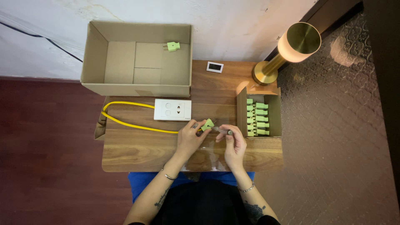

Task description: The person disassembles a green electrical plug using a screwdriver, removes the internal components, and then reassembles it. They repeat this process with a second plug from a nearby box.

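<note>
Seen from above, a seated person works at a small wooden table (137,154) set against a pale wall, with a white socket plate (173,109) near the table's middle serving as the reference point. Just below and to the right of the socket plate, the left hand (189,137) pinches a small green plug (208,124) between thumb and fingers (203,123), holding it above the table. Just to the right of that plug, the right hand (233,141) grips a thin tool (224,131) with its fingers pressed together around the handle; the tip points toward the plug, though whether it touches cannot be told. A yellow cable (125,123) loops out to the left of the socket plate and runs back under it toward the left hand. Above and to the left of the socket plate stands a large open cardboard box (96,54) with a single green plug (173,46) lying inside near its back right corner. To the right of the socket plate, a smaller cardboard box (275,125) holds two rows of green plugs (258,119). Above and to the right, a brass lamp (291,46) glows at the table's far corner, with a small white card (215,66) lying between it and the large box. Both wrists carry thin bracelets.
</note>
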